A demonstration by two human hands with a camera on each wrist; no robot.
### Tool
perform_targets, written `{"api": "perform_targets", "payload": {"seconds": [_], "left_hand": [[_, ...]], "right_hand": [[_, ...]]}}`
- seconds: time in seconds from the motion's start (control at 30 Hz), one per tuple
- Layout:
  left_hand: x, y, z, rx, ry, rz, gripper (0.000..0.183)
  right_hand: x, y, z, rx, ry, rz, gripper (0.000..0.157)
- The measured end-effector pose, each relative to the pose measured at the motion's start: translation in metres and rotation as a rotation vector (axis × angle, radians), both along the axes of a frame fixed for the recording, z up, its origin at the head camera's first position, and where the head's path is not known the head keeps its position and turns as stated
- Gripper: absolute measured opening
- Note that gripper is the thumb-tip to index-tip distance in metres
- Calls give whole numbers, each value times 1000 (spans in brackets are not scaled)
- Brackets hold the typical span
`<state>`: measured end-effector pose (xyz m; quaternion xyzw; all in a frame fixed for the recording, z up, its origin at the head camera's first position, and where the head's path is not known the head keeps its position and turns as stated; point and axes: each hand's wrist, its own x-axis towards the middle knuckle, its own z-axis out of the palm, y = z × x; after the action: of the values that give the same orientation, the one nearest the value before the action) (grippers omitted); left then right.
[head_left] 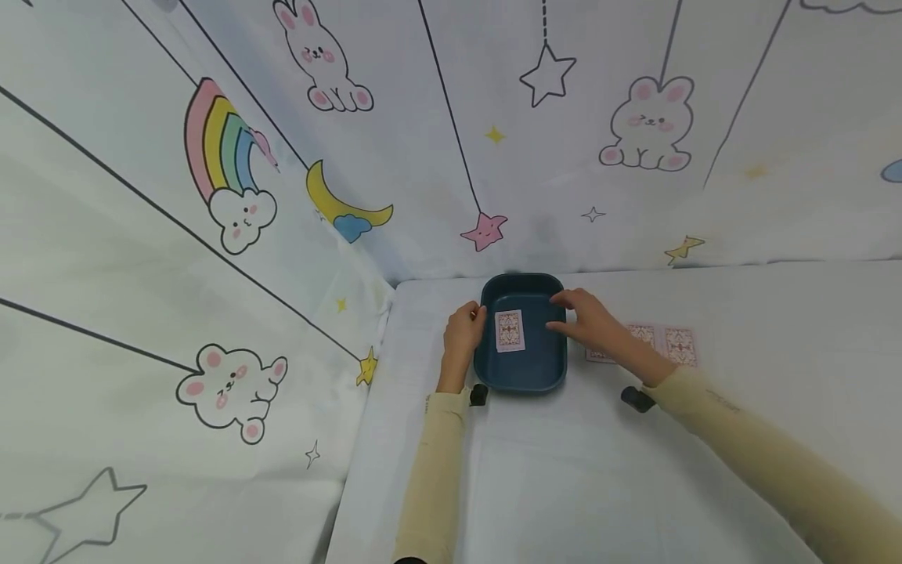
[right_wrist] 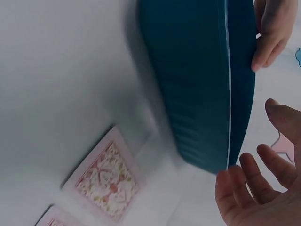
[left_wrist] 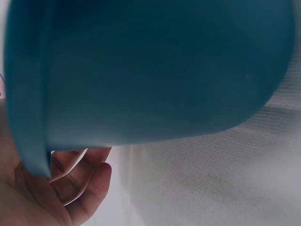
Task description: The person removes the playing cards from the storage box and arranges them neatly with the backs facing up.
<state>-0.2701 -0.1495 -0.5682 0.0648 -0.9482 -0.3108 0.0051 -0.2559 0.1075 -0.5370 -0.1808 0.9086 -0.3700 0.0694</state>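
Observation:
A dark blue-green plastic tub (head_left: 555, 368) with rounded corners stands on the white table near the backdrop. One playing card (head_left: 510, 330), its red patterned back up, lies inside toward the left. My left hand (head_left: 463, 337) holds the tub's left rim; in the left wrist view its fingers (left_wrist: 91, 188) curl below the rim. My right hand (head_left: 588, 319) reaches over the right rim, thumb and fingers apart with nothing between them. In the right wrist view, the fingertips (right_wrist: 225, 186) are right at the rim.
More face-down playing cards (head_left: 680, 345) lie right of the tub, partly covered by my right forearm; one card (right_wrist: 109, 181) shows whole in the right wrist view. A white cloth backdrop (head_left: 423, 141) with cartoon prints rises behind and at the left.

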Motion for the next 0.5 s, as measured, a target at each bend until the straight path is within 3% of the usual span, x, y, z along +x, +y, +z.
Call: {"api": "perform_targets", "payload": {"seconds": [0.5], "left_hand": [[0, -2, 2, 17, 7, -4, 28]], "right_hand": [[-18, -56, 8, 49, -3, 57, 54]]}}
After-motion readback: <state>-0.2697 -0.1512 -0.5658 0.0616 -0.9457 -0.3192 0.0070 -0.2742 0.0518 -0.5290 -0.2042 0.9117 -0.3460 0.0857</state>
